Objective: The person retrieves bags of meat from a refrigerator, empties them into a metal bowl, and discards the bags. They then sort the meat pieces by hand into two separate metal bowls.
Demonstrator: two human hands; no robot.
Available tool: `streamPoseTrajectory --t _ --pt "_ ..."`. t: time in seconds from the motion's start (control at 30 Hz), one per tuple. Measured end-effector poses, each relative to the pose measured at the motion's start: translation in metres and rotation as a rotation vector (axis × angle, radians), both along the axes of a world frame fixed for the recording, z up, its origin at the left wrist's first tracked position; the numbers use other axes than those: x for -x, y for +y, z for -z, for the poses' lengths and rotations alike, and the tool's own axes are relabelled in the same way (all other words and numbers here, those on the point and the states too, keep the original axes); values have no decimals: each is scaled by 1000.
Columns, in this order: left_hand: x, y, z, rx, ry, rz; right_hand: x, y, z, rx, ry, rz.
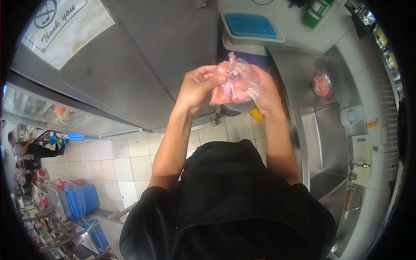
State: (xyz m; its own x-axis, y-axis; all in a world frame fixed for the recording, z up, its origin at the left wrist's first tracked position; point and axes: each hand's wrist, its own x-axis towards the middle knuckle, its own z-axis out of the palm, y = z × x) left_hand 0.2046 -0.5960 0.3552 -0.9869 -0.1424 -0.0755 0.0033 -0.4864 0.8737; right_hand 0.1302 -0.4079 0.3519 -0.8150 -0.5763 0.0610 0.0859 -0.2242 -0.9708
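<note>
A clear plastic bag of raw pink meat [225, 92] is held up in front of me, between both hands. My left hand [200, 85] grips its left side, thumb laid over the front of the plastic. On the other side my right hand [265, 90] holds the bag, its fingers partly behind the loose film. Blue print shows on the plastic, too small to read. The top of the bag is gathered into a narrow twisted end. To the right, a metal bowl of pink meat pieces [321, 85] rests on the steel counter [294, 65].
A steel sink [323, 134] with a tap [360, 165] lies to my right. Stacked tubs [251, 25] stand ahead. A tall steel cabinet [169, 39] and a glass-fronted display are at left. Farther left are blue bins [84, 200] and another person [32, 149].
</note>
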Motion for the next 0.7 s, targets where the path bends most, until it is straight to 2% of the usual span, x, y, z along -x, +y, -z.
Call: streamPoseTrajectory --t 0.23,0.4,0.5,0.7 --pt "-15 -2 18 130 -18 205 1 2 0 45 -8 86" --pt "-15 6 25 96 17 66 1 1 1 9 49 68" --pt "-15 12 22 111 30 -36 2 1 3 -16 -76 15" --pt "-11 15 29 158 63 -220 -11 -8 2 148 -145 -50"
